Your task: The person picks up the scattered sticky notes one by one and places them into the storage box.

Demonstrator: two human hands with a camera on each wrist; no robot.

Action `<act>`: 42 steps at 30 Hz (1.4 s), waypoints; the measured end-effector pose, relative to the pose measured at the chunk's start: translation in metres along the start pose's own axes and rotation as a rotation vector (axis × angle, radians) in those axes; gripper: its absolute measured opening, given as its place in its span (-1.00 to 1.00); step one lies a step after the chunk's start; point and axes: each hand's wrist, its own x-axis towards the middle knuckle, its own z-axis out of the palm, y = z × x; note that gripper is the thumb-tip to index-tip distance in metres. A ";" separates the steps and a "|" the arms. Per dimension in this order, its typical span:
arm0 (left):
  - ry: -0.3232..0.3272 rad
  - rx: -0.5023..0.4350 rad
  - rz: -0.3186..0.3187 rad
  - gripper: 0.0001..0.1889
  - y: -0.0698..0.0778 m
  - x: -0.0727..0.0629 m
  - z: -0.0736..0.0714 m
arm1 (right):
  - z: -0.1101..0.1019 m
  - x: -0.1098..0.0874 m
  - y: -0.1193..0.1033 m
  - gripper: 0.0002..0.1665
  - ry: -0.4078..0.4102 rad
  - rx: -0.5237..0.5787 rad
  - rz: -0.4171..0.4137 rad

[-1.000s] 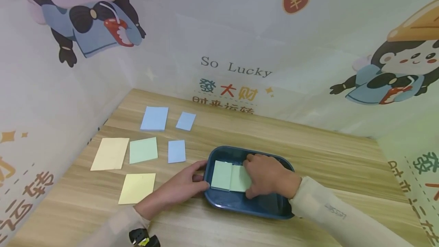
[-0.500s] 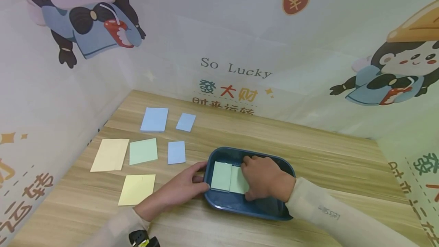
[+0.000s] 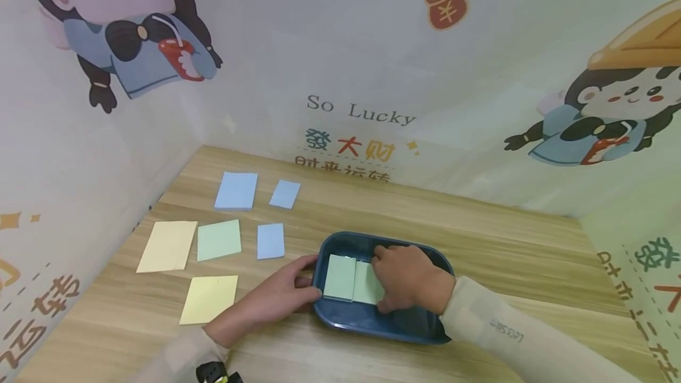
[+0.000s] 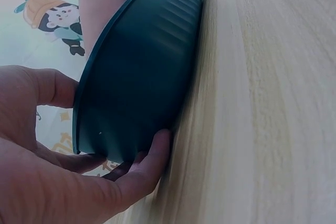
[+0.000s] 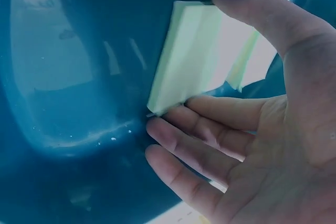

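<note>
A dark blue plastic tray point(image 3: 393, 327) lies on the table with two light green sticky note pads in it, side by side at its left end. My left hand point(image 3: 268, 297) holds the tray's left end; in the left wrist view its thumb and fingers are bent around the tray wall point(image 4: 131, 77). Inside the tray, my right hand point(image 3: 412, 279) grips the right-hand green pad point(image 3: 367, 284), which it partly covers. The right wrist view has this pad point(image 5: 186, 56) between thumb and fingers. Beside it, the left-hand green pad point(image 3: 339, 276) lies against the tray's left side.
Left of the tray lie a large blue pad point(image 3: 236, 190), two smaller blue pads point(image 3: 285, 194), a green pad point(image 3: 219, 240), a cream pad point(image 3: 167, 246) and a yellow pad point(image 3: 209, 300). Printed cloth walls point(image 3: 340, 64) border the wooden table point(image 3: 511, 253).
My right hand has slid slightly left over the right-hand green pad. My left hand stays at the tray's left end. The head view has tilted a little.
</note>
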 end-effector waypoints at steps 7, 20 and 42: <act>0.003 0.002 0.005 -0.18 -0.002 0.001 0.000 | -0.007 -0.014 0.011 -0.14 0.037 0.086 -0.007; 0.012 -0.001 0.006 -0.18 -0.003 0.000 0.001 | 0.005 -0.074 0.047 -0.77 0.381 0.246 -0.084; -0.006 0.025 0.013 -0.18 -0.002 0.002 -0.002 | 0.082 -0.184 0.097 -0.77 0.427 0.396 0.257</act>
